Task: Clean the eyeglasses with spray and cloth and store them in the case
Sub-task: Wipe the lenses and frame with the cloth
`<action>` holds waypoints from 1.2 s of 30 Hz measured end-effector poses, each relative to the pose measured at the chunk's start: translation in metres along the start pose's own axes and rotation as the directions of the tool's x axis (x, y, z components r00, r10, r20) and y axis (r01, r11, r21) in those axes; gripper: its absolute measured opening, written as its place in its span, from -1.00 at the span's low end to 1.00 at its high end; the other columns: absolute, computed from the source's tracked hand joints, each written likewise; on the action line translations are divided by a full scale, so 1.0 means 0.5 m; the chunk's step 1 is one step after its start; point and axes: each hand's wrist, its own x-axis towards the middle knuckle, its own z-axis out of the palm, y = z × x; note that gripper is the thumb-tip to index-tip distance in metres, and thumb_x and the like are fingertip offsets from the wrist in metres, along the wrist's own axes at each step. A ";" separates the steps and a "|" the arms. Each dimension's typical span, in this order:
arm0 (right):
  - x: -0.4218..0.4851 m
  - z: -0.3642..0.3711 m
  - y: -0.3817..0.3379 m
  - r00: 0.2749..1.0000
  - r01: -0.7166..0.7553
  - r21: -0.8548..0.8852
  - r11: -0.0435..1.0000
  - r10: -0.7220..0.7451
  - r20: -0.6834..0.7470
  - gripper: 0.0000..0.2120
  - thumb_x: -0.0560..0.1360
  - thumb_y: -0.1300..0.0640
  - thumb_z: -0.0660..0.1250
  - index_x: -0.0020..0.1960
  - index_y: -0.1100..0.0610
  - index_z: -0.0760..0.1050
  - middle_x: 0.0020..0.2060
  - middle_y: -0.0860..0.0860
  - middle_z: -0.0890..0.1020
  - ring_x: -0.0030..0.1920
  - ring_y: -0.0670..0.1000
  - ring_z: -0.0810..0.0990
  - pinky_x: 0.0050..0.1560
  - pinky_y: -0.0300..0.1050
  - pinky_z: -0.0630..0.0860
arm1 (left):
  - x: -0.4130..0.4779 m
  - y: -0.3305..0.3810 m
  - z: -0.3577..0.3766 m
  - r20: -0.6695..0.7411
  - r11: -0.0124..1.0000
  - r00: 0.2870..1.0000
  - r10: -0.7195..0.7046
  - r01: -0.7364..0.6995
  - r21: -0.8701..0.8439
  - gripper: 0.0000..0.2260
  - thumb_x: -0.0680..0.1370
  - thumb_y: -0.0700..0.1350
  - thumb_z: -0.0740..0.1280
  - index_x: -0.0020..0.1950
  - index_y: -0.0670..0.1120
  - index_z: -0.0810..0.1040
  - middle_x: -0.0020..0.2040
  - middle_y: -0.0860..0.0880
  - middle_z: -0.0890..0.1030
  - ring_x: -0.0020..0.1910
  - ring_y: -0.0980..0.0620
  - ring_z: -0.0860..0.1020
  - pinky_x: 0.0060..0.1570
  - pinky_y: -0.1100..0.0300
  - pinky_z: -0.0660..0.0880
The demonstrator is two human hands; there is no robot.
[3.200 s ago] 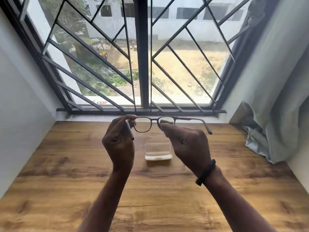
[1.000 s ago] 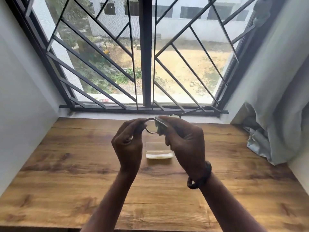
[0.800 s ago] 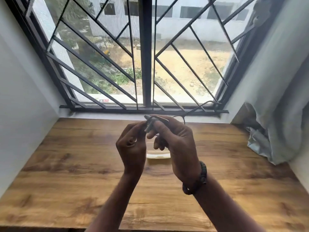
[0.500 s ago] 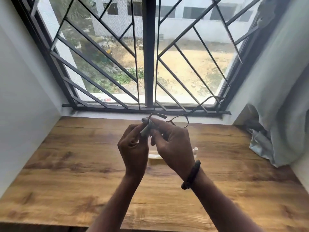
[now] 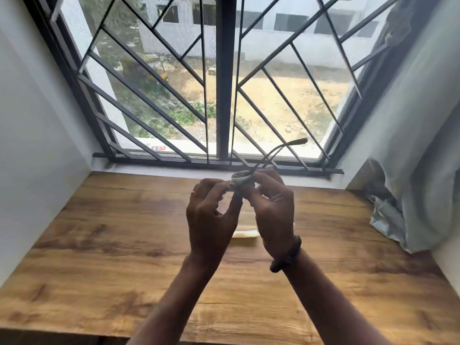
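Both hands are raised over the middle of the wooden table. My right hand grips the dark thin-framed eyeglasses; one temple arm sticks up and to the right, and the lenses are hidden behind the fingers. My left hand pinches a small grey cloth against the frame where the two hands meet. The pale open case lies on the table behind the hands, mostly hidden. No spray bottle is in view.
A barred window runs along the table's far edge. A white wall closes the left side. A pale curtain hangs at the right and bunches onto the table's right edge.
The hands have come together from holding the glasses spread wide. The glasses turned so one temple now points up and right, and the grey cloth is pressed to the frame.
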 end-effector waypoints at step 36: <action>0.041 -0.082 -0.013 0.860 -0.409 0.485 0.773 0.504 -0.078 -0.80 0.55 0.15 0.42 0.11 0.23 0.67 -0.24 -0.03 0.58 -0.40 -0.13 0.34 -0.32 -0.21 0.24 | -0.013 0.016 -0.010 0.156 0.986 0.980 0.123 -0.138 0.092 -0.93 0.56 -0.16 0.50 -0.01 -0.14 0.72 -0.06 -0.04 0.65 -0.07 -0.06 0.58 -0.04 0.07 0.52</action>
